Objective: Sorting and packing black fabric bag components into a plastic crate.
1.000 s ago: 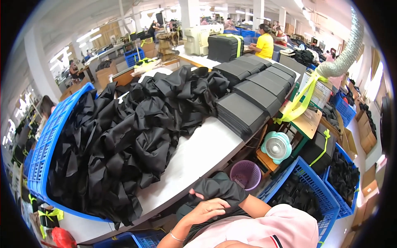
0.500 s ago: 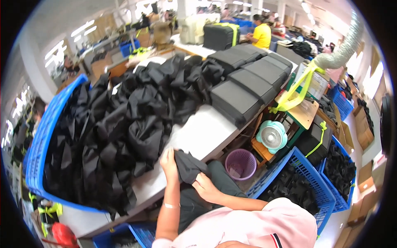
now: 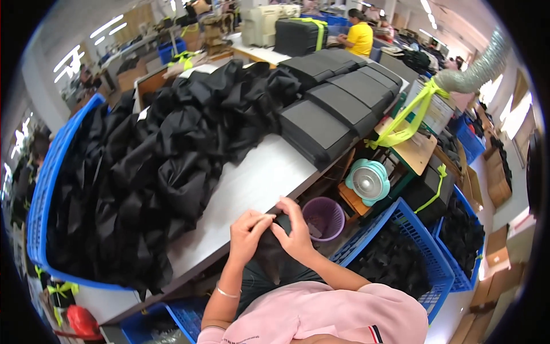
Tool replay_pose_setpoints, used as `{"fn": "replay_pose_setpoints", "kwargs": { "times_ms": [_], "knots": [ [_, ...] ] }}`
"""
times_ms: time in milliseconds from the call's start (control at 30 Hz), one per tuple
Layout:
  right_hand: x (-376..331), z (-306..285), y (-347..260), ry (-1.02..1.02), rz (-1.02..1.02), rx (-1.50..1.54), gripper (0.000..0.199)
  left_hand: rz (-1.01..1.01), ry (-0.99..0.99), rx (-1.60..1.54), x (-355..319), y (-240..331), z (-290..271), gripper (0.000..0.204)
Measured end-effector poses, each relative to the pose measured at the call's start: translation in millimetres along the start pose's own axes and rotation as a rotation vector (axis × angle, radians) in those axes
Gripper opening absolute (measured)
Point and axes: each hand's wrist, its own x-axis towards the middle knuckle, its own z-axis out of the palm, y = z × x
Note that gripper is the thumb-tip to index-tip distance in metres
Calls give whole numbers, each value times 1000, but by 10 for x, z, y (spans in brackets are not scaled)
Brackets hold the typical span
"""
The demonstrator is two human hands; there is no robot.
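A black fabric piece (image 3: 274, 252) hangs below my two hands, in front of my dark trousers; its outline partly merges with them. My left hand (image 3: 245, 236) pinches its upper edge, fingers closed together. My right hand (image 3: 297, 234) is close beside it, thumb against the cloth near the left fingertips and index finger curved over, with dark cloth showing between. Across the white table (image 3: 252, 183) to the left lies a big heap of black fabric (image 3: 166, 155), partly inside a blue crate (image 3: 43, 195).
Stacked black padded cases (image 3: 321, 129) lie at the table's far right. Beside it stand a purple basket (image 3: 342, 221), a teal fan (image 3: 368, 182) and a blue crate (image 3: 441, 266) of black pieces. A silver duct (image 3: 478, 71) hangs at right. A person in yellow (image 3: 360, 39) sits farther back.
My hands have come together, the left moving right and slightly down, the right moving up. The cloth, spread between them before, now hangs lower. The view has shifted slightly.
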Motion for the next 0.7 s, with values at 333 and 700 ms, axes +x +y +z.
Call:
{"fn": "replay_pose_setpoints", "kwargs": {
  "times_ms": [333, 700],
  "knots": [
    [329, -242, -1, -378, 482, 735, 23, -695, -6, -842, -188, -323, -98, 26],
    [53, 318, 736, -639, 495, 420, 24, 197, -657, -1924, -1055, -2111, 415, 38]
  ]
}}
